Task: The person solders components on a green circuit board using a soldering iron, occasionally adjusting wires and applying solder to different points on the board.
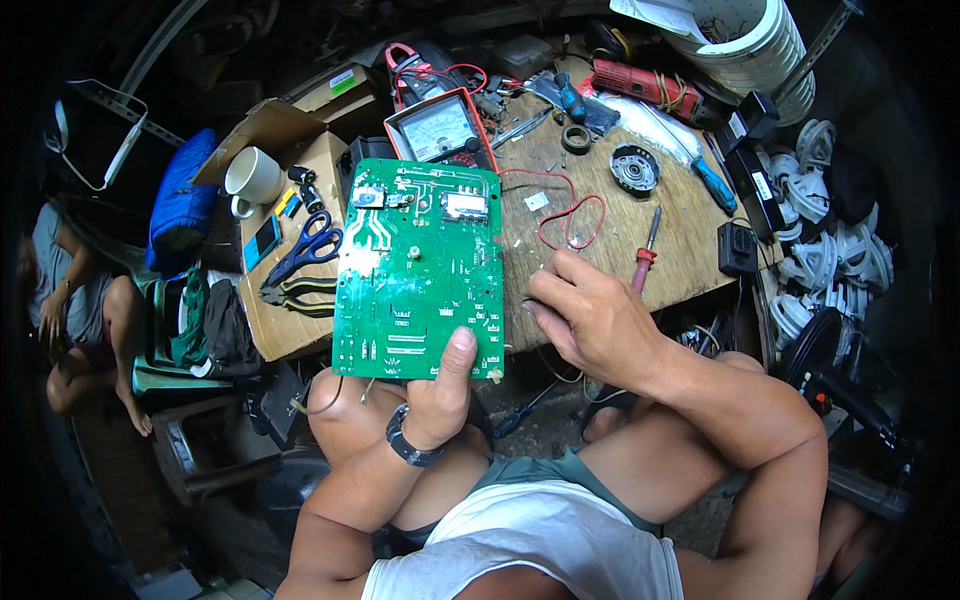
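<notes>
My left hand [442, 392] grips a green circuit board [415, 260] at its lower edge, thumb flat on the face and fingers hidden behind. The board is tilted up above the near edge of the table, its solder traces and a few small parts showing. Right of the board, my right hand [598, 318] is closed, thumb and fingers pinched together. Whatever they hold, if anything, is too small to make out. Just beyond that hand lies a soldering iron [644, 262] with a pinkish-red handle. A thin red wire [572, 208] curls on the wood past my fingers.
On the wooden table [690, 255] lie an analog multimeter [437, 130], a red angle grinder [645, 85], a tape roll [576, 139], a round metal part [635, 168] and a screwdriver [712, 185]. Scissors [308, 248], pliers [300, 296] and a mug [254, 178] occupy the left. Another person [85, 300] sits there.
</notes>
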A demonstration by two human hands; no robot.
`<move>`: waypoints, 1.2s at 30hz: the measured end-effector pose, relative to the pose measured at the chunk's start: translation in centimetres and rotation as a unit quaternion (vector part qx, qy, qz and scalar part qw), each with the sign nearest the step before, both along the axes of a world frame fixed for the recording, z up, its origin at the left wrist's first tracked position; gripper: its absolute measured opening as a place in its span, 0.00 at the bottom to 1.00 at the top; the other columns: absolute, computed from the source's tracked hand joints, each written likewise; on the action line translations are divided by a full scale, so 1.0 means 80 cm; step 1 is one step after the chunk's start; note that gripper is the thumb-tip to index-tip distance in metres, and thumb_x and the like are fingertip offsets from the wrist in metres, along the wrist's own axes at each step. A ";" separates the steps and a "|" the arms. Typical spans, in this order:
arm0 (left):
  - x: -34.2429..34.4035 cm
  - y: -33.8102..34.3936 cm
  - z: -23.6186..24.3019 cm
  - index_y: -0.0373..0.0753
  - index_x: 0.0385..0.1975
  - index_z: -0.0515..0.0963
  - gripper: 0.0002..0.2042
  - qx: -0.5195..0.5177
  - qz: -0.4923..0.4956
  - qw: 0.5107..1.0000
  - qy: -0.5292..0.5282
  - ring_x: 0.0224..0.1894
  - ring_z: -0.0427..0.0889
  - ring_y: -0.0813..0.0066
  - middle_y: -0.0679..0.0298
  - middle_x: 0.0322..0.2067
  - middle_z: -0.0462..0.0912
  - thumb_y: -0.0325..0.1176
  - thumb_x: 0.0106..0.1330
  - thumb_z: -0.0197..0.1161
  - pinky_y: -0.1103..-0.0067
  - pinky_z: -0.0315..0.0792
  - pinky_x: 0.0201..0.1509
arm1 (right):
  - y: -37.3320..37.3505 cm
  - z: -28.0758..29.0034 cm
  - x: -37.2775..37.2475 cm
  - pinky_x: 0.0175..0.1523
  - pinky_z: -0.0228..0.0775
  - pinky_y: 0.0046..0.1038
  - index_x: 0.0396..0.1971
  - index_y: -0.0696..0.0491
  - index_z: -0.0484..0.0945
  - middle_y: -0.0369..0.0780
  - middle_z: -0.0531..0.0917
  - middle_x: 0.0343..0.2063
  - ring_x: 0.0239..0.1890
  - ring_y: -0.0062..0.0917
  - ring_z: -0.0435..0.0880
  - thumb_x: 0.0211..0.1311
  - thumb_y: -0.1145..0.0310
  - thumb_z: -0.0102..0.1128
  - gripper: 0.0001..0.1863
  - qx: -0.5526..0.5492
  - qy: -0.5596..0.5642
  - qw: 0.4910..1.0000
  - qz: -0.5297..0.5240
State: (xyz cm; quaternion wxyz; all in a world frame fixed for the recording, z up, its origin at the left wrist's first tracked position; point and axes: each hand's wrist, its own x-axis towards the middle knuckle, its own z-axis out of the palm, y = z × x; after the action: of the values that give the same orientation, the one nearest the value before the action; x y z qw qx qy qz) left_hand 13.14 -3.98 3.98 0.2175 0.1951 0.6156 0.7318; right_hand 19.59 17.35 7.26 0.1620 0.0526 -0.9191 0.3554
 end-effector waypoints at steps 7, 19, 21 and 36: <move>0.009 -0.002 0.000 0.33 0.61 0.74 0.19 -0.022 -0.044 0.998 0.029 0.52 0.80 0.72 0.59 0.52 0.81 0.40 0.81 0.52 0.73 0.75 0.57 | -0.007 0.002 -0.005 0.36 0.75 0.45 0.41 0.54 0.75 0.45 0.74 0.35 0.35 0.46 0.82 0.63 0.72 0.66 0.10 -0.001 0.004 1.000 -0.010; 0.016 -0.002 -0.002 0.32 0.63 0.72 0.29 -0.045 -0.064 0.995 0.067 0.52 0.81 0.69 0.57 0.54 0.80 0.54 0.80 0.50 0.73 0.77 0.54 | -0.020 0.002 -0.004 0.40 0.73 0.45 0.42 0.56 0.74 0.48 0.75 0.34 0.37 0.48 0.81 0.68 0.69 0.62 0.09 -0.053 0.011 0.999 0.000; 0.016 -0.002 -0.001 0.32 0.63 0.72 0.27 -0.033 -0.075 0.994 0.071 0.54 0.80 0.68 0.57 0.55 0.80 0.52 0.80 0.51 0.72 0.76 0.56 | -0.021 0.002 -0.004 0.40 0.73 0.45 0.42 0.57 0.74 0.49 0.77 0.33 0.36 0.50 0.82 0.70 0.69 0.61 0.09 -0.110 -0.009 0.994 0.001; 0.017 0.006 -0.006 0.33 0.63 0.73 0.23 -0.031 -0.032 0.982 0.184 0.54 0.80 0.63 0.57 0.54 0.81 0.46 0.80 0.52 0.68 0.74 0.60 | -0.024 -0.001 0.001 0.40 0.73 0.47 0.40 0.58 0.71 0.53 0.83 0.31 0.37 0.54 0.84 0.73 0.65 0.59 0.11 -0.266 -0.106 0.958 -0.006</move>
State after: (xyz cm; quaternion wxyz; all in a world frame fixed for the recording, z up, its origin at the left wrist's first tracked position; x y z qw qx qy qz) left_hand 14.49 -3.53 3.48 0.1301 0.3393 0.6608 0.6568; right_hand 19.69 15.40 7.15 0.0740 -0.0361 -0.8038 0.5892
